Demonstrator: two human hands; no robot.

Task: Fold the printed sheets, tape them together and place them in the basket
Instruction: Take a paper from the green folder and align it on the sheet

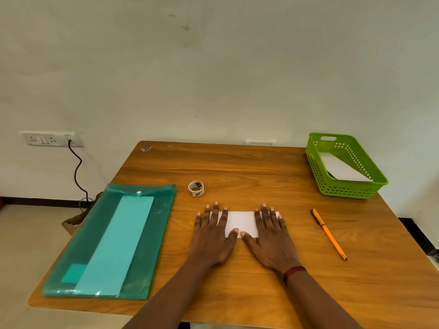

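A folded white sheet (241, 222) lies flat in the middle of the wooden table (237, 167). My left hand (212, 236) presses its left end with straight, spread fingers. My right hand (269, 238) presses its right end the same way, a dark red band on the wrist. The thumbs almost meet at the sheet's near edge. A small roll of patterned tape (196, 188) stands just beyond my left hand. The green plastic basket (344, 189) sits at the table's far right corner with white folded paper (342, 169) inside.
A teal translucent folder (104, 238) holding a sheet lies along the table's left side. An orange pen (329, 233) lies to the right of my right hand. A wall socket with a black cable (77, 172) is at the left.
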